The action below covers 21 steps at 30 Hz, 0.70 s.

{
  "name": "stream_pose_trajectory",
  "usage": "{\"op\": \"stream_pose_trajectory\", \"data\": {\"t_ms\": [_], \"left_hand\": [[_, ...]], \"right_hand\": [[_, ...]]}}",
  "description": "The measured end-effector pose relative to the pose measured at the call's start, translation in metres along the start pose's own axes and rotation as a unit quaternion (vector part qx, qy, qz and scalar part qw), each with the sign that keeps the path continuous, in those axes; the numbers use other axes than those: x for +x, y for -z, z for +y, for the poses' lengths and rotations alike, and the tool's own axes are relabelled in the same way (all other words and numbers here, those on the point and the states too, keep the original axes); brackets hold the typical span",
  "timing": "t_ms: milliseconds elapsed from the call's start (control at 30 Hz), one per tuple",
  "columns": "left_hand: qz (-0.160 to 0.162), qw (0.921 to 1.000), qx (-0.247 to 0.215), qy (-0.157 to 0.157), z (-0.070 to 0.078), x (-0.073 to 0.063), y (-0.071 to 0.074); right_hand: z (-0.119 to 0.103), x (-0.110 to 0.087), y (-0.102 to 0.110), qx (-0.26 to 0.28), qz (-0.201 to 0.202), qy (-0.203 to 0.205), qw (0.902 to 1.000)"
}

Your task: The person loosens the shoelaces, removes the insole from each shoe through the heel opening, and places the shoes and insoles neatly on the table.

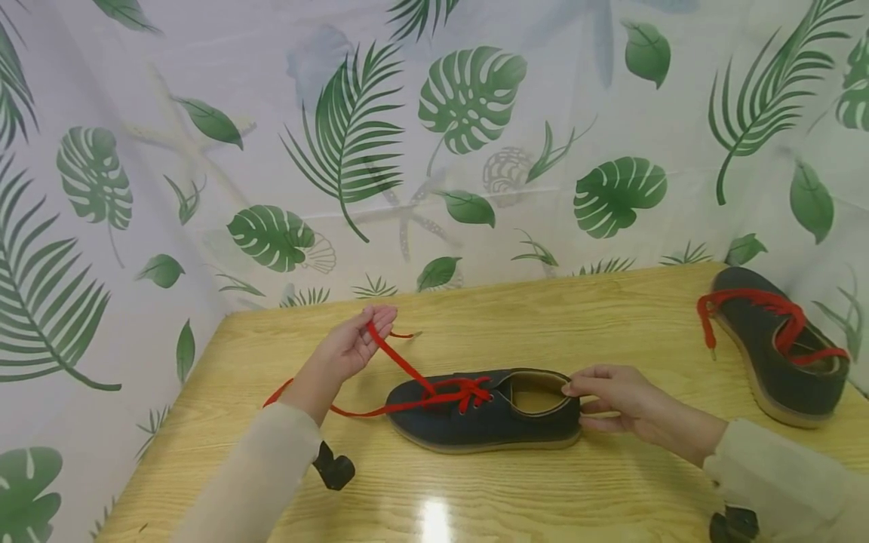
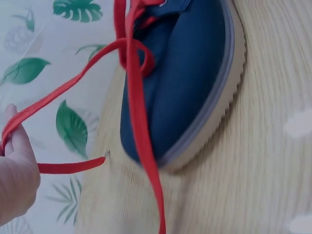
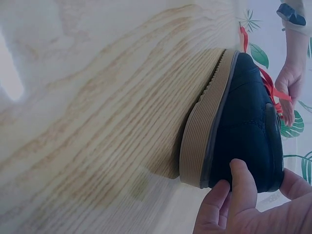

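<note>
A dark blue shoe (image 1: 434, 422) with red laces lies sole down on the table, toe to the left. My left hand (image 1: 356, 343), raised beyond the toe, holds one red shoelace (image 1: 400, 360), drawn up taut from the lacing. That lace's tip hangs past the hand, seen in the left wrist view by the metal end (image 2: 107, 154). The other lace end (image 1: 360, 414) trails left over the table, passing behind my left wrist. At the heel, my right hand (image 1: 627, 403) grips the shoe, thumb at the collar and fingers (image 3: 242, 183) against the outer back.
A second dark shoe (image 1: 781, 347) with loose red laces rests at the table's right end. Leaf-printed cloth (image 1: 468, 151) hangs behind and at both sides of the wood-grain table (image 1: 529, 498). Black wrist devices (image 1: 333, 467) sit under both sleeves.
</note>
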<state>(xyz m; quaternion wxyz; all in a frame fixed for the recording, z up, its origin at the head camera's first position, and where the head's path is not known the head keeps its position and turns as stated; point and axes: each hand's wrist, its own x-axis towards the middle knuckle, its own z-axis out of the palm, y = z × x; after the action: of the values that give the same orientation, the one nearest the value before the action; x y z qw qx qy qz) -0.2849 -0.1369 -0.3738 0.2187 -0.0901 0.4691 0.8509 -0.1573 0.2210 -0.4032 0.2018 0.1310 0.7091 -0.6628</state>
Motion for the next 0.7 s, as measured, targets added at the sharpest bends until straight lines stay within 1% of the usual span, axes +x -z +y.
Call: {"op": "stream_pose_trajectory", "data": {"t_ms": [133, 267, 333, 500, 700], "left_hand": [[0.009, 0.9988, -0.047, -0.009, 0.009, -0.007, 0.018], [0.022, 0.9950, -0.095, -0.023, 0.017, -0.016, 0.036], [0.028, 0.9922, -0.117, -0.032, 0.020, -0.020, 0.043], [0.030, 0.9838, -0.168, -0.056, 0.029, -0.028, 0.062], [0.048, 0.9737, -0.208, -0.080, 0.041, -0.037, 0.081]], "right_hand": [[0.000, 0.000, 0.000, 0.003, 0.000, 0.000, 1.0000], [0.000, 0.000, 0.002, 0.000, 0.003, -0.002, 1.0000], [0.000, 0.000, 0.002, -0.001, 0.004, -0.003, 1.0000], [0.001, 0.001, 0.002, 0.000, 0.001, -0.001, 1.0000], [0.001, 0.001, 0.001, 0.001, -0.003, 0.003, 1.0000]]}}
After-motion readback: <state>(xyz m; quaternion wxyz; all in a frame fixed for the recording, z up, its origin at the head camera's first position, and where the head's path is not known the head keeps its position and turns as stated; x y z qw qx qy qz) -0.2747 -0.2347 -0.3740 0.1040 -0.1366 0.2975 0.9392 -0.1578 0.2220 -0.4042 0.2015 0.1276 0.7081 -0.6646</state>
